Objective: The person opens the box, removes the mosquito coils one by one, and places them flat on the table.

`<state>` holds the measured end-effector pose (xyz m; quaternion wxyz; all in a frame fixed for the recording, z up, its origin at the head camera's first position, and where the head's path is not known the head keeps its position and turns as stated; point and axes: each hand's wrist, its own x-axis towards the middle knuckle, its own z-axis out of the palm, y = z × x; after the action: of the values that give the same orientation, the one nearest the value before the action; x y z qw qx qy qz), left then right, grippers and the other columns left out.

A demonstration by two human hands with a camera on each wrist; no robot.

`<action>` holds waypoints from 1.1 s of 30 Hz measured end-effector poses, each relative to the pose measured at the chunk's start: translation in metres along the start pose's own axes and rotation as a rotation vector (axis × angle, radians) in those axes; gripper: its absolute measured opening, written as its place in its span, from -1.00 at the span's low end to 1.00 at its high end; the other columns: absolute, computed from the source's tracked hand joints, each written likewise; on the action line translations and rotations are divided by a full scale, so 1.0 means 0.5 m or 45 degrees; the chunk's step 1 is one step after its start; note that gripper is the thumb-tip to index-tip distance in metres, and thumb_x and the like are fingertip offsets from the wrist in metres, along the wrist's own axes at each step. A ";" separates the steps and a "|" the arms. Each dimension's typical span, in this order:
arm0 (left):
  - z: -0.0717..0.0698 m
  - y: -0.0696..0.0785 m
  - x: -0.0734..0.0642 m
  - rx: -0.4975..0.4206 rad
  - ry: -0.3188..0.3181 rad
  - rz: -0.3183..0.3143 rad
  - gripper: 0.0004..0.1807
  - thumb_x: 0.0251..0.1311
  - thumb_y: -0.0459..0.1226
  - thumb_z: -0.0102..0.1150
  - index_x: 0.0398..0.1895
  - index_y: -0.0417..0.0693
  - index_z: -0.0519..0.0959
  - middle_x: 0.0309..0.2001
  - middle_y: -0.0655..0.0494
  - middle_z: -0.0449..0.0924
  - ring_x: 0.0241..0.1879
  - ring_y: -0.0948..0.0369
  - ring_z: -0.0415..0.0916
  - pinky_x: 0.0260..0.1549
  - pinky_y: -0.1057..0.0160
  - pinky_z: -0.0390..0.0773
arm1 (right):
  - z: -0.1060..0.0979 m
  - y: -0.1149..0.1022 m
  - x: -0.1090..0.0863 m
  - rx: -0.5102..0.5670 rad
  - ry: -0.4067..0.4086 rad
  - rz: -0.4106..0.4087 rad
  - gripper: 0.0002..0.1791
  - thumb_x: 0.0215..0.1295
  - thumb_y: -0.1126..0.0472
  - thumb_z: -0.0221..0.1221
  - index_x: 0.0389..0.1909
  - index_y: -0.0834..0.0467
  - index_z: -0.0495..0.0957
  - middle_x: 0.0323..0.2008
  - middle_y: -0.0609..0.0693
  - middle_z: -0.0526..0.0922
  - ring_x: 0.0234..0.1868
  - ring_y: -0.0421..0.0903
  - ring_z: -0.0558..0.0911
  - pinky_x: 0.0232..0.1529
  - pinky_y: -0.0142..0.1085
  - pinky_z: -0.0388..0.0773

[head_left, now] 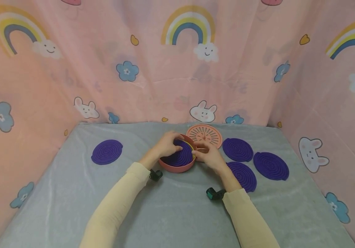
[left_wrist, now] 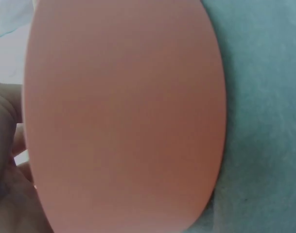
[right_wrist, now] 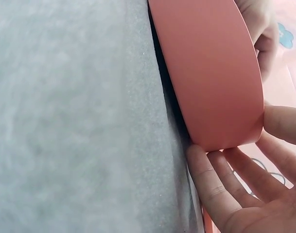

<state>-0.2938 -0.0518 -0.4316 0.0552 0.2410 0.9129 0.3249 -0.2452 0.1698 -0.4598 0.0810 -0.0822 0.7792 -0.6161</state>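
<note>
A round salmon-pink bowl [head_left: 177, 169] stands at the middle of the table. Inside it lies a purple spiral coaster [head_left: 180, 158], and a strip of something yellow [head_left: 191, 146] shows along its right edge. My left hand [head_left: 166, 144] reaches over the bowl's left side and pinches the purple coaster, thumb on its face. The right hand [head_left: 209, 156] holds the bowl's right side, thumb at the rim and fingers against the outer wall, as the right wrist view shows. In the left wrist view the bowl's wall [left_wrist: 128, 116] hides most of the left hand's fingers.
A pink slotted lid [head_left: 216, 137] lies behind the bowl. Three purple spiral coasters lie to the right: one near the lid [head_left: 237, 150], one farther right [head_left: 271, 166], one partly behind the right forearm [head_left: 244, 175]. Another purple coaster [head_left: 107, 152] lies at left.
</note>
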 end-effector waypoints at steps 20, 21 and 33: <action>-0.008 -0.015 -0.008 -0.203 0.003 -0.041 -0.58 0.30 -0.40 0.31 0.22 -0.12 0.60 0.24 -0.07 0.57 0.31 -0.01 0.43 0.34 -0.02 0.35 | -0.001 0.001 -0.002 -0.006 -0.004 -0.014 -0.48 0.41 0.23 0.29 0.34 0.21 0.47 0.27 0.30 0.49 0.25 0.22 0.54 -0.02 -0.14 0.68; -0.008 -0.015 -0.008 -0.207 0.011 -0.040 -0.59 0.31 -0.41 0.30 0.22 -0.11 0.60 0.24 -0.07 0.57 0.31 -0.01 0.42 0.34 -0.02 0.35 | -0.001 0.001 -0.002 -0.005 -0.002 -0.015 -0.48 0.41 0.23 0.29 0.34 0.21 0.47 0.27 0.29 0.49 0.25 0.21 0.54 -0.02 -0.15 0.68; -0.056 0.004 -0.016 -0.253 0.214 -0.026 -0.61 0.34 -0.41 0.25 0.23 -0.17 0.58 0.25 -0.11 0.52 0.33 -0.05 0.38 0.35 -0.06 0.34 | -0.001 0.001 0.000 -0.020 0.001 0.002 -0.49 0.42 0.24 0.28 0.33 0.23 0.47 0.32 0.28 0.44 0.26 0.21 0.52 -0.01 -0.17 0.68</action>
<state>-0.2933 -0.0702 -0.4090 0.0054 0.1968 0.8800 0.4323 -0.2455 0.1704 -0.4599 0.0805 -0.0818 0.7840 -0.6101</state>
